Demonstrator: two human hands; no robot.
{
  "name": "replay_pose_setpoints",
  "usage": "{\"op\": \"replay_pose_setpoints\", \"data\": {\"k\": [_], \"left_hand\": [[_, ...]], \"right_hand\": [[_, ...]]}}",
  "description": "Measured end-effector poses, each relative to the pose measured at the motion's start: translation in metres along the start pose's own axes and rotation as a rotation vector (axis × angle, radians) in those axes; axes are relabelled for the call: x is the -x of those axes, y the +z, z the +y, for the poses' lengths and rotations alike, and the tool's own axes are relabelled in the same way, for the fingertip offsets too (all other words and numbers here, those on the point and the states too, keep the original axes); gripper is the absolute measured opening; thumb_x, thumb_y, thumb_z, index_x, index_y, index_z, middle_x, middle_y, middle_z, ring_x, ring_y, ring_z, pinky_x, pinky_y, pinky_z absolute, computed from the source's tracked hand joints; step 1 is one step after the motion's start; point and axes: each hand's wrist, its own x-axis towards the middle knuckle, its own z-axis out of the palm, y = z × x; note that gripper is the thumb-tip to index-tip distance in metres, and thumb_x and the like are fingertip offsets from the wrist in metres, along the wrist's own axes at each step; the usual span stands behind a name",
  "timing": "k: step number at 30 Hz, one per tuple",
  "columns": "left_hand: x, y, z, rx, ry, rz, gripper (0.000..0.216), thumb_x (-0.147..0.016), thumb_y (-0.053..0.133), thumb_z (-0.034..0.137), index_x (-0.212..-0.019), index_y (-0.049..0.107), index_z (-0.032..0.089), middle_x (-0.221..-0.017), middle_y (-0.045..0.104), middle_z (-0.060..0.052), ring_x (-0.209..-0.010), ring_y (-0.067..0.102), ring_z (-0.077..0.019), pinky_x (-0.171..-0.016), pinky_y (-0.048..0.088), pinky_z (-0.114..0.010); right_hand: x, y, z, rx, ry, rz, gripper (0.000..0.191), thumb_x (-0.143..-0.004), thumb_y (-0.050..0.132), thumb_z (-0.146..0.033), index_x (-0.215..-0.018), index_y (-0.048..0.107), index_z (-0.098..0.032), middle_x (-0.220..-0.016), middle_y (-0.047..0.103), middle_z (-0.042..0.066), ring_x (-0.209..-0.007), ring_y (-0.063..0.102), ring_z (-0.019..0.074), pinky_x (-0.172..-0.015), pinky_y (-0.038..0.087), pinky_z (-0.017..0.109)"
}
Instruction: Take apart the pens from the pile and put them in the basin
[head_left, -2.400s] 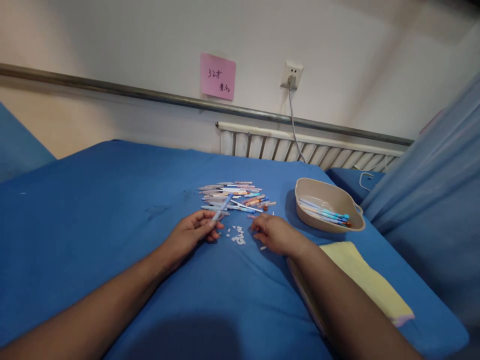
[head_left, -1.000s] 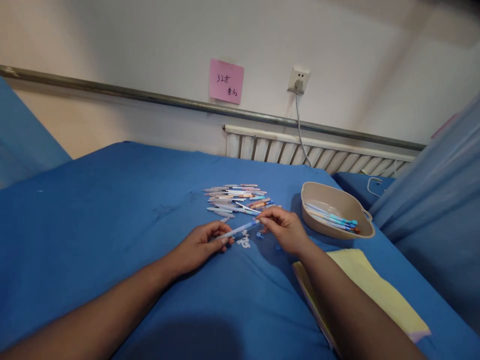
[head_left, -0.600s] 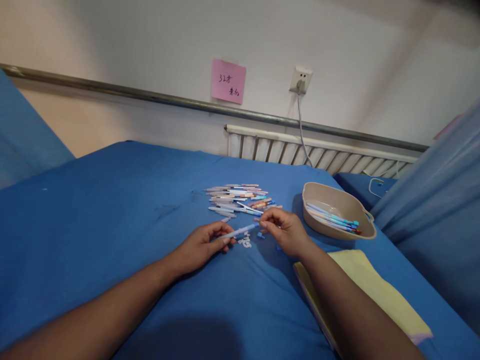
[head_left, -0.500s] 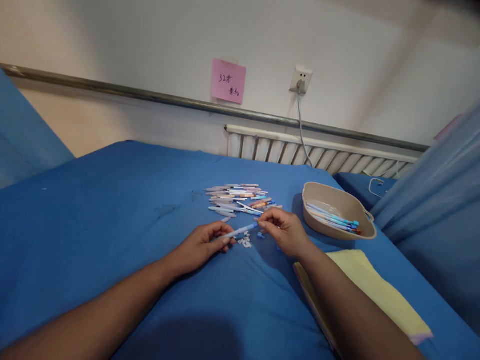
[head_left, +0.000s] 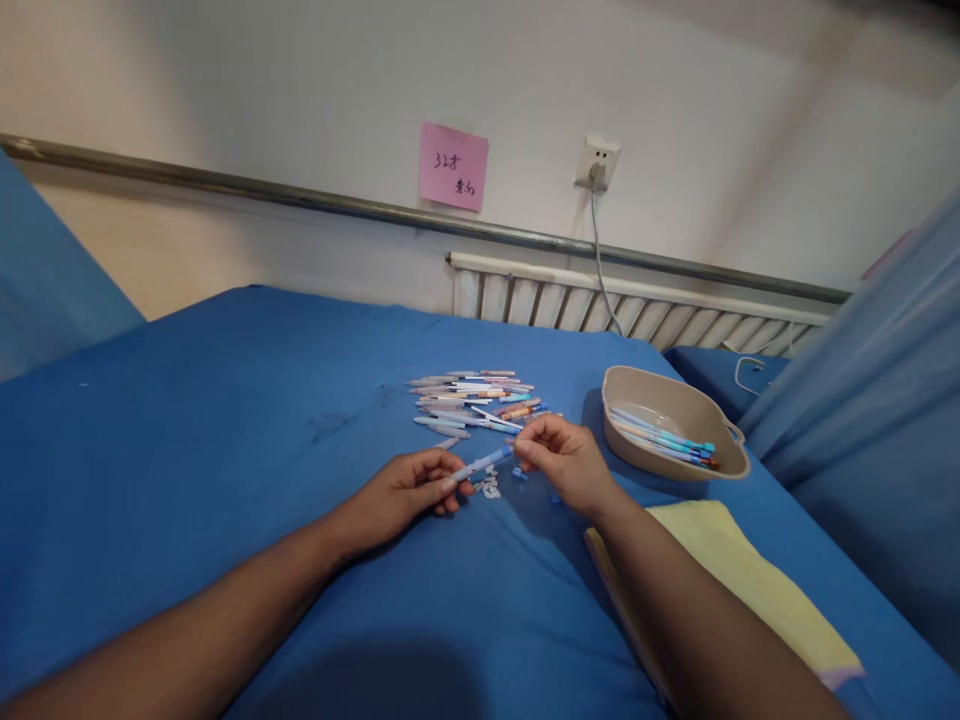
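My left hand (head_left: 424,482) is closed around the pale barrel of a pen (head_left: 481,465), which slants up to the right toward its blue end. The thumb and fingers of my right hand (head_left: 559,452) pinch together at that blue end; any small part between the fingertips is hidden. Just under the pen lie small white pieces (head_left: 490,490) and a small blue piece (head_left: 519,473). Beyond my hands, pens and pen parts (head_left: 472,395) are spread in a loose pile on the blue sheet (head_left: 225,420).
At the right stands a beige plastic basket (head_left: 731,468) with several pens in it. A folded yellow cloth (head_left: 739,575) lies beneath my right forearm. Against the wall are a radiator (head_left: 517,295), a metal rail (head_left: 337,205) and a socket (head_left: 598,163) with a hanging cord.
Both hands keep their hold at the pen, with only a slight shift. The whole view has moved a little; the pile and basket look unchanged.
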Motion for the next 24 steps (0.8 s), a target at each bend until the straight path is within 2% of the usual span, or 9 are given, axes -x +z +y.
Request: {"op": "replay_pose_setpoints", "data": {"k": [6,11,15,18,24], "left_hand": [[0.0,0.001,0.002,0.009,-0.001,-0.042,0.022,-0.081,0.058,0.036,-0.091,0.061,0.016,-0.088,0.065,-0.004,-0.071,0.056,-0.0122,-0.071,0.045,-0.026],[-0.001,0.0,0.0,0.011,0.006,-0.037,0.023,-0.082,0.057,0.037,-0.091,0.061,0.016,-0.087,0.065,-0.005,-0.07,0.057,-0.0123,-0.07,0.046,-0.026],[-0.003,-0.002,-0.002,0.019,0.024,-0.029,0.025,-0.084,0.056,0.038,-0.09,0.061,0.015,-0.086,0.065,-0.006,-0.068,0.057,-0.0123,-0.067,0.046,-0.026],[-0.003,-0.003,-0.004,0.049,0.022,-0.015,0.026,-0.083,0.056,0.04,-0.089,0.059,0.015,-0.086,0.065,-0.006,-0.067,0.057,-0.0125,-0.067,0.047,-0.026],[-0.005,-0.003,-0.006,0.103,-0.01,0.042,0.028,-0.083,0.056,0.04,-0.095,0.057,0.015,-0.092,0.068,-0.009,-0.066,0.062,-0.0141,-0.064,0.046,-0.027]], "right_hand": [[-0.001,-0.002,0.002,-0.12,0.038,-0.029,0.033,-0.076,0.059,-0.051,-0.078,0.058,-0.018,-0.067,0.06,-0.001,-0.054,0.053,0.0093,-0.052,0.044,0.022],[-0.006,-0.013,0.007,-0.135,0.077,0.046,0.039,-0.077,0.055,-0.056,-0.082,0.058,-0.017,-0.069,0.059,0.0,-0.054,0.051,0.0093,-0.05,0.044,0.021],[-0.011,-0.026,0.011,0.089,0.058,0.105,0.032,-0.074,0.059,-0.048,-0.072,0.055,-0.017,-0.062,0.056,-0.002,-0.051,0.048,0.0091,-0.049,0.04,0.021],[-0.012,-0.034,0.018,0.304,0.048,0.098,0.023,-0.076,0.057,-0.04,-0.072,0.055,-0.017,-0.06,0.055,-0.003,-0.053,0.049,0.01,-0.052,0.04,0.021],[-0.005,-0.037,0.019,0.823,0.015,-0.093,0.013,-0.081,0.053,-0.028,-0.078,0.063,-0.019,-0.069,0.064,0.0,-0.061,0.055,0.0127,-0.059,0.04,0.022]]}}
